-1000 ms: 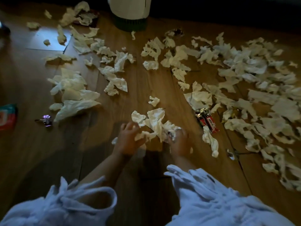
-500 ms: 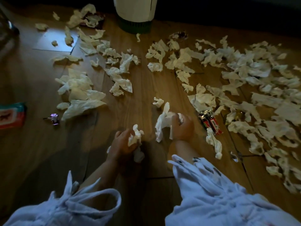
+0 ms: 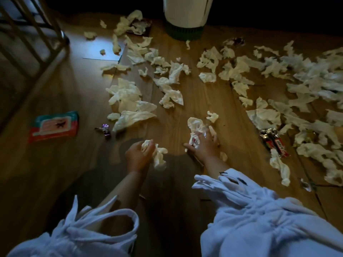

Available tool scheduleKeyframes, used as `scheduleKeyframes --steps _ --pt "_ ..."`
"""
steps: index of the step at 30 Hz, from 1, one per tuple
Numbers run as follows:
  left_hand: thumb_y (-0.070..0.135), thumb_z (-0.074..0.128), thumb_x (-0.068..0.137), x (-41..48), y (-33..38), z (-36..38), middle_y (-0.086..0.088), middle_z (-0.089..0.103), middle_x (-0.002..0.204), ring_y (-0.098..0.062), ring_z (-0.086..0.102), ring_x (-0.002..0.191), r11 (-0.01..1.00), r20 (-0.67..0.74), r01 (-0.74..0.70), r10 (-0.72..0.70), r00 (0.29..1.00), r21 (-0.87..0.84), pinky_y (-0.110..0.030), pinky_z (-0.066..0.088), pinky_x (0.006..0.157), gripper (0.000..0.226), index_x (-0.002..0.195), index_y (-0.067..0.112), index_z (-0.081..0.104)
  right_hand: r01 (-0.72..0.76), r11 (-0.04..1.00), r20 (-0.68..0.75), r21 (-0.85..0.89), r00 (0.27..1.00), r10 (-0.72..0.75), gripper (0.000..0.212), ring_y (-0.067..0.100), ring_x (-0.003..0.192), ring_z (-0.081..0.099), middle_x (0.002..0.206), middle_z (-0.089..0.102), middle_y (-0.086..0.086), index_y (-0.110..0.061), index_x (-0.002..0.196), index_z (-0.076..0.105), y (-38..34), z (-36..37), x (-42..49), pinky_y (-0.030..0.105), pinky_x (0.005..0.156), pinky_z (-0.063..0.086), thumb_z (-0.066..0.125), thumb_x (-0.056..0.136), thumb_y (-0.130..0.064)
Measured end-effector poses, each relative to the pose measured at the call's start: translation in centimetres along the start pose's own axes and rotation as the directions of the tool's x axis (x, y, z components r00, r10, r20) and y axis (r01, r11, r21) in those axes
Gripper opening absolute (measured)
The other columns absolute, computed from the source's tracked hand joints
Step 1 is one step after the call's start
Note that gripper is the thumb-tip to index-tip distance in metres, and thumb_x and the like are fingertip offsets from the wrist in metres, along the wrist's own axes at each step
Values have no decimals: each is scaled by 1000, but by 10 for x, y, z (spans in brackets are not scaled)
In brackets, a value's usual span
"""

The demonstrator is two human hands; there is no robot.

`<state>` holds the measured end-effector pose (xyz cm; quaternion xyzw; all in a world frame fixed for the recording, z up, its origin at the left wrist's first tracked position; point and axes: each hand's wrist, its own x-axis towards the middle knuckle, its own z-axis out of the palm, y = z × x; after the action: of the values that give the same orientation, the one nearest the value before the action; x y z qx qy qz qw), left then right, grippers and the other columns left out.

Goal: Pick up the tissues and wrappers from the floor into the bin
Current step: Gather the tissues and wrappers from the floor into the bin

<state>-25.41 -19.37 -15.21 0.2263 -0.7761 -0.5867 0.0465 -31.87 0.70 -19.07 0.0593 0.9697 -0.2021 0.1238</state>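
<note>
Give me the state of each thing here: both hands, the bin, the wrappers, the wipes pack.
Left hand: grips crumpled tissue.
Right hand: holds tissue wad, low by the floor.
Bin: upright, top out of frame.
Red wrapper: on floor, untouched.
Purple wrapper: on floor.
Wipes pack: flat on floor.

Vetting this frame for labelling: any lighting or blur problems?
Head view: dim overall, left hand and right hand sit in shadow; head view, upper left: pale glare patch on the floor; head view, right edge: tissues smear with blur.
</note>
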Motion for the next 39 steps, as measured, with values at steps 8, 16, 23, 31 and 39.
scheduleKeyframes --steps 8,16,23,31,39 --pt "34 63 85 10 -3 -26 -4 60 61 -19 56 57 994 -12 57 -58 998 -92 -34 47 59 27 62 20 60 281 954 -29 -108 958 -286 43 27 123 41 140 43 5 -19 133 42 -44 35 -19 36 99 36 43 95 -37" --pt "32 58 89 -17 70 -62 1 55 60 -5 54 52 996 24 71 -70 997 -46 -22 43 51 27 64 20 56 -26 760 -159 650 973 168 28 8 79 53 90 57 -6 -10 107 57 -97 -47 -65 2 53 33 56 91 -32" --pt "27 59 88 -82 236 -90 3 51 54 2 48 42 991 86 78 -68 994 -110 -24 38 48 30 59 21 53 -25 691 -167 722 963 210 25 -2 50 49 58 51 -9 -10 72 57 -137 -229 -136 6 45 34 60 89 -28" --pt "33 54 90 -143 545 -120 -1 64 70 -11 63 62 997 262 -28 45 964 -66 -23 50 53 21 77 19 61 -51 764 -190 644 956 225 37 13 59 43 60 47 -3 -14 64 47 -200 -512 -206 29 52 29 54 89 -40" --pt "45 55 88 -189 687 -119 0 51 59 -12 49 52 981 245 -82 37 969 178 -30 41 54 36 66 16 54 -78 750 -72 657 984 165 35 19 80 54 83 58 4 -7 91 62 -190 -676 -253 27 68 38 53 90 -41"
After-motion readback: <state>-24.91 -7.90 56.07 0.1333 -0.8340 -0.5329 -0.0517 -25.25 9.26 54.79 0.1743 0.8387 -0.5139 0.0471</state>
